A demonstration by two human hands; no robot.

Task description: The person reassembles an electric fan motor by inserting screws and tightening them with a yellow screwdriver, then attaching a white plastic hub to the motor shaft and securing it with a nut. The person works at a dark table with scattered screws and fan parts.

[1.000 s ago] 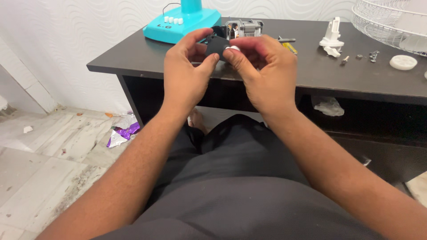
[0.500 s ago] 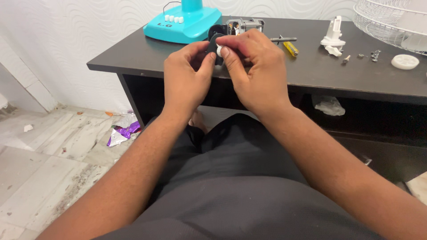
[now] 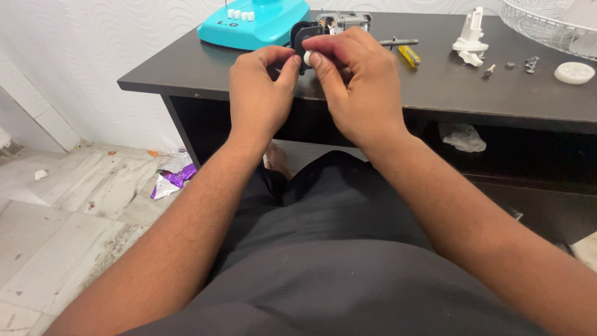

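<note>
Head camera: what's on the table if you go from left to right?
Turquoise fan base → black part in the hands → yellow screwdriver → white plastic piece → small screws → white round cap.

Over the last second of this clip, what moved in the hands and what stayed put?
Both hands raised the small black part slightly up and toward the desk. The right hand shifted its fingertips onto the white piece on the part, while the left hand kept its grip from the side. Nothing was let go. The turquoise fan base, screwdriver and loose parts on the dark desk stayed put.
</note>
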